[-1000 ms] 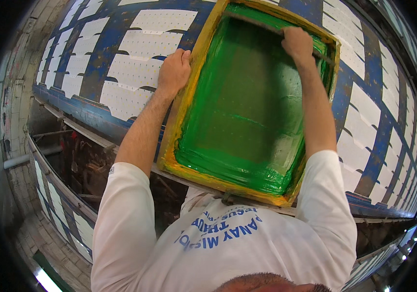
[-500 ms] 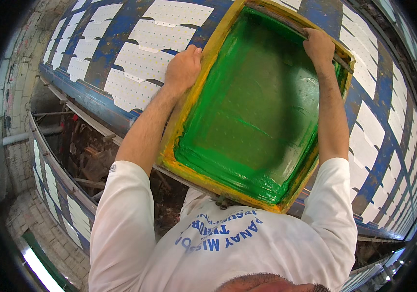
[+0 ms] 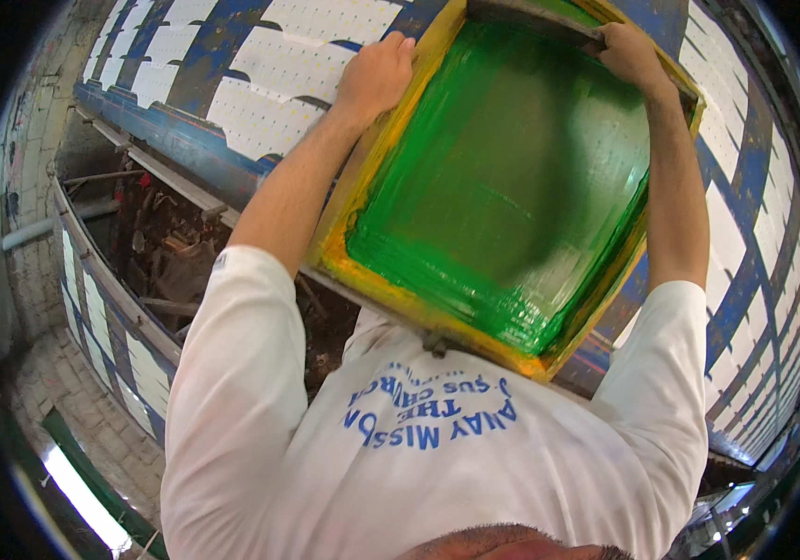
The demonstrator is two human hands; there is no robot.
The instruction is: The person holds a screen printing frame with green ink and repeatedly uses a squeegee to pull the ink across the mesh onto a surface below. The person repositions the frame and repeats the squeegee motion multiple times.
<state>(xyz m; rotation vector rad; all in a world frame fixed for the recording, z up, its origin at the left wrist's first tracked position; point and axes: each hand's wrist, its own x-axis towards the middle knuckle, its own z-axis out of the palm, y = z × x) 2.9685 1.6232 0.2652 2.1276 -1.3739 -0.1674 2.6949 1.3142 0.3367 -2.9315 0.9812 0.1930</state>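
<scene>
A screen-printing frame (image 3: 360, 207) with yellow-stained sides lies tilted across the sheets in front of my body. Wet green ink (image 3: 418, 271) coats its inside edges, thicker toward the near end, and the mesh (image 3: 502, 159) shows darker in the middle. My left hand (image 3: 376, 79) is closed at the frame's left side, near the far end; its fingertips are partly hidden. At the far end, my right hand (image 3: 633, 56) grips a squeegee (image 3: 530, 19) by its right part. The squeegee lies crosswise inside the frame, with green ink showing beyond it.
White dotted sheets (image 3: 264, 110) lie in rows on a long blue, stained table (image 3: 204, 61), continuing at the right (image 3: 724, 233). Left of me, a gap beside the table holds brown debris (image 3: 180, 243). Another table with sheets (image 3: 106, 322) and a block wall (image 3: 31, 187) stand farther left.
The frame and both hands sit higher and farther right in view. The squeegee, still at the far end, has turned within the frame, with ink now showing behind it.
</scene>
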